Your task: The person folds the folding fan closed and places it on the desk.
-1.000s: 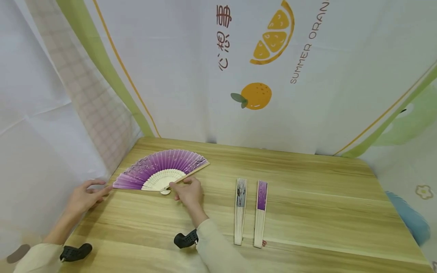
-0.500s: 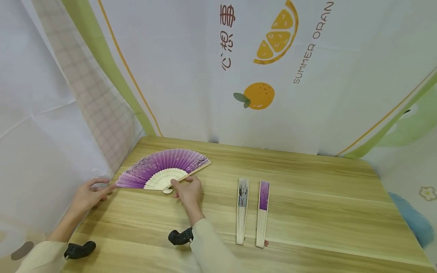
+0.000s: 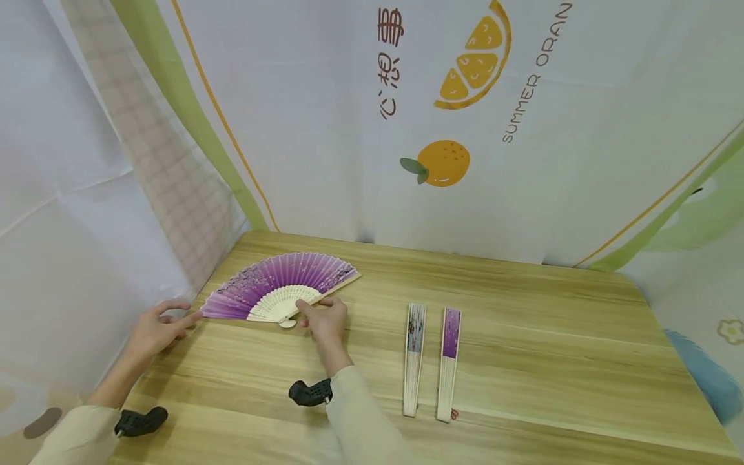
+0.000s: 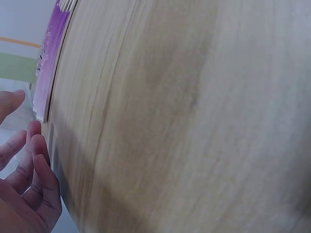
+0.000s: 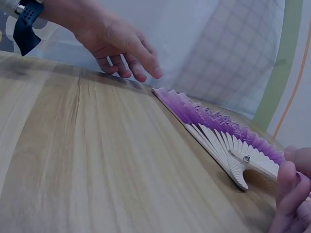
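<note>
A purple folding fan (image 3: pixel 273 274) with pale pierced ribs lies spread on the table, its pivot toward the person. My right hand (image 3: pixel 327 325) pinches the right outer stick between thumb and fingers, a little above the pivot. The right wrist view shows the fan's metal rivet (image 5: pixel 247 158) just beside those fingers. At the fan's left tip is my left hand (image 3: pixel 158 334), fingers loosely bent. In the left wrist view its thumb and fingers (image 4: pixel 44 177) stand apart around nothing, close to the fan's end.
Two folded fans, one grey-patterned (image 3: pixel 413 358) and one purple (image 3: pixel 449 361) with a red cord, lie side by side right of the right forearm. Printed curtains (image 3: pixel 325 129) border the wooden table (image 3: pixel 552 361) at the back and sides.
The right thumb has slid slightly up the outer stick, away from the pivot. The left hand stays at the fan's left tip. The head view has shifted a little.
</note>
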Available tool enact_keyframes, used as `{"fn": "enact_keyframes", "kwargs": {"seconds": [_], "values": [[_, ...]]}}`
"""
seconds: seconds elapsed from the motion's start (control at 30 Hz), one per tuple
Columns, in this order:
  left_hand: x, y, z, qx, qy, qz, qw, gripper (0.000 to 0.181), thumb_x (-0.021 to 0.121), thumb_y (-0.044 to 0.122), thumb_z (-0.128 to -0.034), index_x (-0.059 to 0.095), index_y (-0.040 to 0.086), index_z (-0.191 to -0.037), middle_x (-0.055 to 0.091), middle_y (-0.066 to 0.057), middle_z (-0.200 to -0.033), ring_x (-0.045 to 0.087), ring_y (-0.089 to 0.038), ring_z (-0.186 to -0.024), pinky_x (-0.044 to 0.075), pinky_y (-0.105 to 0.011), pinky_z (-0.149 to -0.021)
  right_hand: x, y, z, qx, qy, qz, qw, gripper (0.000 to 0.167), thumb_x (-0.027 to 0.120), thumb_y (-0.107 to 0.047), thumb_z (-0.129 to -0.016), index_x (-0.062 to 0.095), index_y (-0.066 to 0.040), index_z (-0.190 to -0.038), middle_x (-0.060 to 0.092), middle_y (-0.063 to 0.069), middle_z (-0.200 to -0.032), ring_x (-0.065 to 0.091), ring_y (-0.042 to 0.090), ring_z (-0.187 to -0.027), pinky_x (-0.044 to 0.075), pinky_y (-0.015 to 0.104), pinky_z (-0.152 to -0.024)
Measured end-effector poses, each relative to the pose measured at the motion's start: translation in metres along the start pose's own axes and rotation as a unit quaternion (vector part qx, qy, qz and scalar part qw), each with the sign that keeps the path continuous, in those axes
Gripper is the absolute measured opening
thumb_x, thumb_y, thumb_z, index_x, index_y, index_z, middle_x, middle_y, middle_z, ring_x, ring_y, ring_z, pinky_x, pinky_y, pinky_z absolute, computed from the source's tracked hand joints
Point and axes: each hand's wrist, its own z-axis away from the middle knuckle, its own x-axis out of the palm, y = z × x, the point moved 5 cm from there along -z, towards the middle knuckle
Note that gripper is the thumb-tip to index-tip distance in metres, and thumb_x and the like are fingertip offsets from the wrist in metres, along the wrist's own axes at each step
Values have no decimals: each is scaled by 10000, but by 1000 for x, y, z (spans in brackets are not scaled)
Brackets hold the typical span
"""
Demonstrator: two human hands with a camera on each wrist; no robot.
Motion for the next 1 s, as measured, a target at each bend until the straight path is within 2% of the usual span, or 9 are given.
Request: {"fn": "enact_keyframes", "kwargs": {"seconds": [0.17,0.3,0.43,0.57,0.73,0.8,1.0], "values": [[1,-3,1,-53,-63,-46,10000,636,691,372,-987,475,-86,-1373,724,-148,-937,648,-150,-694,508,-299,-557,0,0,0,93,-50,-158,9998,424,867,-49,-802,575,39,-1097,684,158,-681,561,90,-424,320,154,-358],[2,-4,1,-133,-121,-159,9997,668,686,385,-988,459,-108,-1378,717,-161,-953,649,-161,-708,514,-304,-571,0,-1,0,118,-45,-213,9997,383,858,-46,-809,581,33,-1060,672,134,-658,558,93,-434,327,154,-358],[2,1,-5,-121,-110,-571,9982,717,680,418,-981,453,-146,-1361,716,-121,-872,638,-184,-703,490,-305,-585,0,-3,0,103,-38,-285,9995,330,846,-39,-820,590,36,-1016,636,101,-608,542,93,-428,334,159,-362],[2,8,-14,46,-63,-1006,9949,711,693,407,-967,483,-182,-1305,705,-86,-780,633,-213,-690,475,-326,-619,0,-3,-1,102,-77,-362,9993,289,829,-35,-838,583,27,-977,614,83,-593,529,87,-424,333,162,-366],[0,16,-22,350,-113,-1510,9878,617,764,354,-908,562,-178,-1146,699,-245,-901,647,-370,-817,505,-427,-685,2,-3,0,72,-116,-335,9993,251,814,-31,-850,583,14,-936,628,100,-593,520,79,-421,333,154,-363],[-1,19,-24,384,-160,-1639,9856,562,784,328,-891,593,-169,-1073,692,-275,-935,642,-393,-842,510,-438,-688,3,-3,0,68,-120,-293,9995,230,807,-31,-856,587,4,-917,635,106,-596,525,78,-422,339,149,-361],[2,24,-26,294,-519,-1608,9852,427,801,273,-878,631,-112,-952,663,-142,-849,576,-252,-765,468,-352,-646,3,-1,-3,160,-79,-289,9994,155,750,-36,-911,604,-31,-856,632,78,-629,542,86,-441,340,150,-364]]}}
